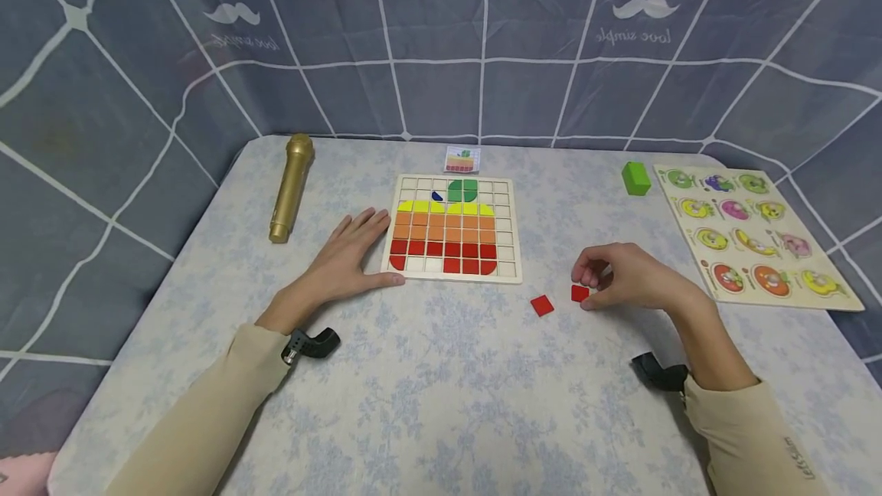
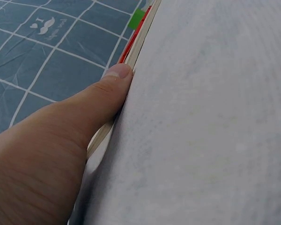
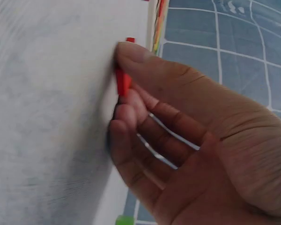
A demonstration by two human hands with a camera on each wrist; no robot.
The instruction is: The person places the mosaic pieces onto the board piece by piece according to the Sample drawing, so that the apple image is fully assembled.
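Observation:
A wooden mosaic board (image 1: 516, 251) lies mid-table, its grid bearing red, orange, yellow, green and blue tiles. Two bare cells lie between red tiles in its bottom row. My left hand (image 1: 347, 255) rests flat at the board's left side, fingers spread; in the left wrist view the thumb (image 2: 103, 91) touches the board's edge. To the right, my right hand (image 1: 630, 275) pinches a red square tile (image 1: 579, 294) between thumb and fingers, low over the tablecloth. Another red square tile (image 1: 542, 305) lies flat, left of that hand. In the right wrist view the thumb partly covers the pinched tile (image 3: 122, 82).
Behind the board stands a small picture card (image 1: 462, 160). A gold microphone-shaped object (image 1: 292, 188) lies at the left. At the right are a green block (image 1: 636, 178) and a fruit-and-vegetable puzzle board (image 1: 751, 236). A grey-blue checked curtain (image 1: 441, 29) hangs behind the table.

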